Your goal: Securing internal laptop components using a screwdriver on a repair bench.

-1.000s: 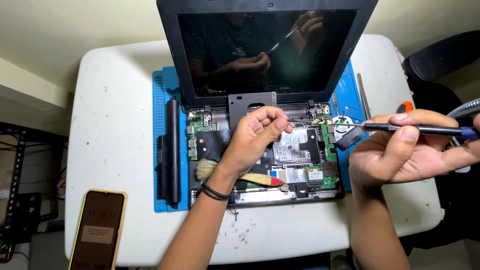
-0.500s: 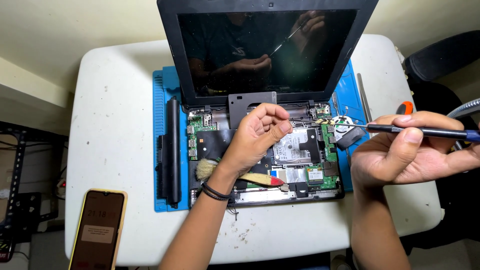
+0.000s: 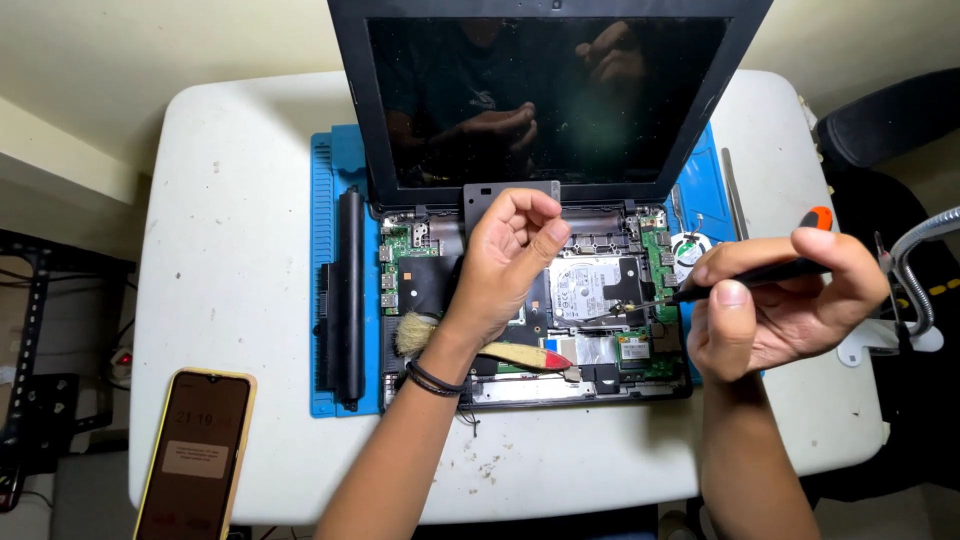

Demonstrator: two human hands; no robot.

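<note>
An opened laptop (image 3: pixel 440 275) lies on a blue work mat (image 3: pixel 325 200), its circuit boards and silver hard drive (image 3: pixel 590 290) bare and its dark screen standing up behind. My left hand (image 3: pixel 505 265) rests over the middle of the boards, fingers curled, thumb against the index finger, nothing visible in it. My right hand (image 3: pixel 775 305) grips a dark-handled screwdriver (image 3: pixel 750 272). Its thin tip points left and touches down by the hard drive's right edge. A brush (image 3: pixel 520 353) with a wooden, red-tipped handle lies under my left wrist.
A long black battery (image 3: pixel 350 290) lies on the mat's left side. A round fan (image 3: pixel 690 248) and a thin metal tool (image 3: pixel 735 195) sit at the right. A yellow-cased phone (image 3: pixel 195 455) hangs off the white table's (image 3: pixel 240 230) front left. A chair and gooseneck lamp (image 3: pixel 925 250) stand right.
My right hand has swung the screwdriver down and to the left, from near the fan to the hard drive's right edge. My left hand has stayed over the boards.
</note>
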